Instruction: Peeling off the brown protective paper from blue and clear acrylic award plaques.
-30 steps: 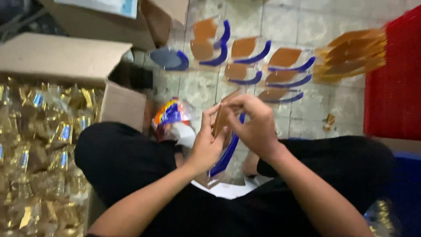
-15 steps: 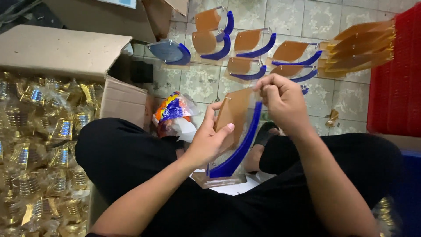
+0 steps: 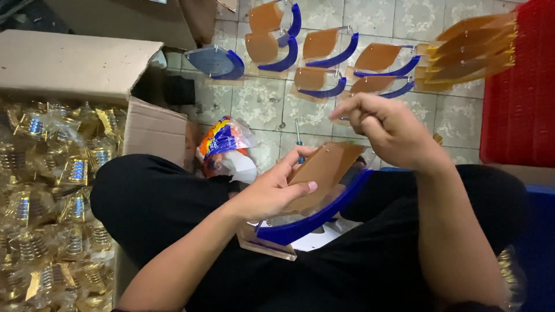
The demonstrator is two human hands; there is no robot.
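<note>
left hand gripping brown-and-blue plaque, right hand raised

Right hand now off the plaque, raised above it.

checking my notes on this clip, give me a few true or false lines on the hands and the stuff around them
1. The left hand holds a brown panel with a blue curved edge. True.
2. The right hand grips the panel too. False: it is raised above the panel, apart from it.
3. Similar pieces lie on the tiled floor. True.
4. The cardboard box holds red cups. False: it holds gold items in clear wrap.
5. A red crate stands on the right. True.
</note>
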